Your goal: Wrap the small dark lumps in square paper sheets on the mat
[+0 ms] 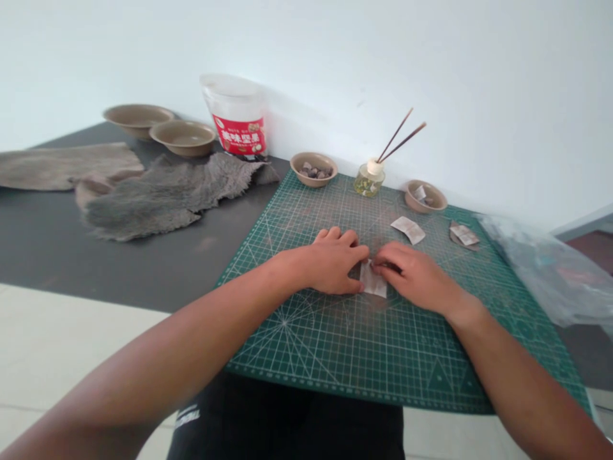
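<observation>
A small pale rectangular piece (373, 285), paper-like or cloth-like, lies on the green cutting mat (345, 345). My left hand (335, 260) rests on the mat at its left side, fingers spread, with the thumb and index finger touching its edge. Over its upper right part, my right hand (419, 273) has its fingertips pinched together; whatever is between them is hidden. Beyond the hands lies a similar pale strip (409, 230), slightly curved. Farther right, another pale piece (465, 234) sits on a darker scrap.
Along the wall stand a bowl (313, 181) of dark lumps, a reed diffuser (369, 181) with two sticks, and a bowl (425, 206) holding pale bits. Grey cloths (167, 195), two bowls (184, 147) and a red-labelled tub (242, 134) are left; a clear plastic bag (550, 275) is right.
</observation>
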`<state>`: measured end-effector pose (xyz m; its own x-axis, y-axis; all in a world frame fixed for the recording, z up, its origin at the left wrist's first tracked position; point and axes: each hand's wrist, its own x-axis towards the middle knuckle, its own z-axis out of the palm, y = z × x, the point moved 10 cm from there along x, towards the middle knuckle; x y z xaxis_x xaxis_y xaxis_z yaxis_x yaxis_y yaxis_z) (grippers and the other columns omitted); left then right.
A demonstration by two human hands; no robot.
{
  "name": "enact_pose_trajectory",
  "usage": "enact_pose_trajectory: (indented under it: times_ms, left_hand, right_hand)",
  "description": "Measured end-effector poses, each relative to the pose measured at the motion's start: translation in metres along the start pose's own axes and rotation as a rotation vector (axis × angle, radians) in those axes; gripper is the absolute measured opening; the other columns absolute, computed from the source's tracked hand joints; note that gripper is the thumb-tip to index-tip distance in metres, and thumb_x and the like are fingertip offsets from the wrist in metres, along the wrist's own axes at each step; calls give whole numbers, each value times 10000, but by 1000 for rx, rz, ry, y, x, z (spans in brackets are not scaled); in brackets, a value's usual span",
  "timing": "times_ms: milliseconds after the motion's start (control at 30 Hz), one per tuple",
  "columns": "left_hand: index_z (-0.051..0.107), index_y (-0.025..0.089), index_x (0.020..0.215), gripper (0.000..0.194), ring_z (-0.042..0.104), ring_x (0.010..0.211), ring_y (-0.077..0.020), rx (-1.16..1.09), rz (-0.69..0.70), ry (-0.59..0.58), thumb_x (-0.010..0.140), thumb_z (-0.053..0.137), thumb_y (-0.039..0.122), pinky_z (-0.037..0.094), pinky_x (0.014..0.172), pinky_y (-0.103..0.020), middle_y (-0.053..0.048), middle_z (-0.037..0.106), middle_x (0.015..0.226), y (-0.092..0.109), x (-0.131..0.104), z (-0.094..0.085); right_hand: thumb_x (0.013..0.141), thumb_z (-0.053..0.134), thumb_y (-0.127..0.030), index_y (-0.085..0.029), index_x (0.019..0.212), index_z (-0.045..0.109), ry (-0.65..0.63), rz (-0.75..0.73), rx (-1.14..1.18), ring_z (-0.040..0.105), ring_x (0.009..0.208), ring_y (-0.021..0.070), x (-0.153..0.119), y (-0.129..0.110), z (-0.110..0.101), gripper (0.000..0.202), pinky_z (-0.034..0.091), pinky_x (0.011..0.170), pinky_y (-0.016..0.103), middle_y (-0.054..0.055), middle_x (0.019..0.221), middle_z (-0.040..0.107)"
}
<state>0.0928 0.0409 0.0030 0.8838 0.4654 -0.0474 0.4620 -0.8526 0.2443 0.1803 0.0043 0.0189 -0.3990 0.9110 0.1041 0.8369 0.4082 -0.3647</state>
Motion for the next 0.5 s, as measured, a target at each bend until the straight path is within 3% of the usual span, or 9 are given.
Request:
enact_pose_trajectory:
  times_ms: [100, 200, 267, 367, 500]
  left_hand:
    - [554, 275, 1226, 511, 467, 1124, -356, -3, 0, -16, 828, 581, 595, 367, 960, -528, -112, 499, 1287, 1, 0, 0]
    - [554, 271, 1227, 498, 469, 1119, -345, -4, 13, -27, 841, 571, 585, 374, 960, -514, -109, 495, 1299, 2, -1, 0]
    - [549, 274, 1232, 502, 467, 1121, -345, 0, 8, -19, 838, 574, 586, 377, 957, -513, -107, 494, 1299, 2, -1, 0]
    - [550, 272, 1230, 524, 468, 1118, -354, -1, -3, -10, 824, 588, 599, 381, 948, -524, -112, 494, 1293, 0, -1, -1]
    - [559, 267, 1225, 522, 479, 1098, -350, -4, 12, -13, 831, 576, 609, 385, 944, -524, -113, 502, 1286, 2, -1, -1]
  right_hand:
    - [936, 593, -210, -224, 911, 628, -28, 28, 11, 614, 836, 182, -2, 4, 1, 45, 460, 743, 320, 21, 924, 646]
    - [952, 577, -205, -232, 913, 640, -118, -80, 90, 613, 873, 176, -3, -13, 11, 78, 469, 782, 313, 15, 924, 654]
    - [959, 565, -198, -226, 915, 638, -87, -96, 76, 609, 907, 184, -2, -15, 10, 90, 465, 826, 330, 20, 934, 654]
    - [947, 585, -201, -218, 918, 633, 17, 18, -11, 605, 884, 193, -1, 3, -2, 59, 460, 799, 343, 24, 932, 648]
    - [950, 590, -221, -231, 921, 641, -73, -3, 26, 608, 863, 180, -6, -1, 3, 60, 465, 771, 322, 13, 921, 650]
